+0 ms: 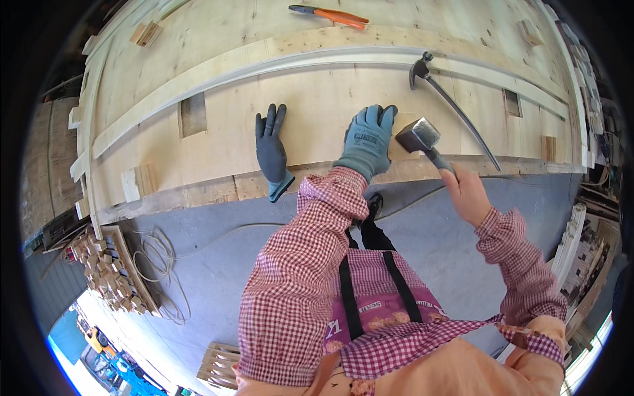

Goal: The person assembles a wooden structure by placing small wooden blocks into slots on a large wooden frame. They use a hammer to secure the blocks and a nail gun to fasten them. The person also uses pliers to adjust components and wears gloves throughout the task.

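My left hand (367, 142), in a blue-grey work glove, rests on the near part of the pale wooden panel (317, 125). Its fingers are bent together; whatever lies under them is hidden. To its right, my bare right hand (467, 195) grips the handle of a club hammer (419, 136) with a blocky metal head. The head is raised close beside the gloved hand. An unworn matching glove (271, 146) lies left of my left hand, its cuff over the panel's near edge. A claw hammer (456, 109) lies to the right, across a long white strip.
Orange-handled pliers (330, 15) lie at the far side. Small wooden blocks (138, 183) stand along the panel, which has a rectangular cutout (193, 115) at left. Below, a cable (156, 254) coils on the grey floor beside stacked wood pieces (109, 270). More timber (591, 264) is piled at right.
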A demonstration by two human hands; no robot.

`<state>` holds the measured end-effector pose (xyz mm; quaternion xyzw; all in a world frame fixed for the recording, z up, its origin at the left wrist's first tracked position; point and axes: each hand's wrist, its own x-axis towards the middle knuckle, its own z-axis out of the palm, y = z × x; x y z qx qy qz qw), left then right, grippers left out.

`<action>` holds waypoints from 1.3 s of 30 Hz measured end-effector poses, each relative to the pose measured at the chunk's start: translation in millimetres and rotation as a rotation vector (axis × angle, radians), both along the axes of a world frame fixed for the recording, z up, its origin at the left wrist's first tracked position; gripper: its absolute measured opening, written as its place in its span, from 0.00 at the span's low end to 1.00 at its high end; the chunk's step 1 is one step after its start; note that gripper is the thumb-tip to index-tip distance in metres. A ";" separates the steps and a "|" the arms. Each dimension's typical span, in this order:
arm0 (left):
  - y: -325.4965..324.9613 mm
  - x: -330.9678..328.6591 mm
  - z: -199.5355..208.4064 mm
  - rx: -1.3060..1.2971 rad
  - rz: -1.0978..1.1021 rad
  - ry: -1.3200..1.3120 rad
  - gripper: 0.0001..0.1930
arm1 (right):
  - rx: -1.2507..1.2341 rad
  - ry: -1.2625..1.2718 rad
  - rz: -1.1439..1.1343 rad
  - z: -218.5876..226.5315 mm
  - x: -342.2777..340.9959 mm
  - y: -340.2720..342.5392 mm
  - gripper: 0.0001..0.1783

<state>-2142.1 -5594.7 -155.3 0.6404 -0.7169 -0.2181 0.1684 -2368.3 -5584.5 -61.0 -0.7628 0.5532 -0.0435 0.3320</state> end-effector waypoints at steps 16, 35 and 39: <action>3.7 -6.7 -3.7 -0.023 0.009 0.024 0.41 | -0.015 0.051 0.010 16.7 1.4 -17.3 0.19; 3.3 4.6 1.5 0.081 0.008 -0.036 0.46 | -0.099 -0.307 -0.015 56.6 27.1 1.4 0.18; 4.9 -3.6 -2.2 0.048 -0.015 -0.014 0.47 | -0.077 0.188 0.033 -16.1 -4.2 -0.7 0.20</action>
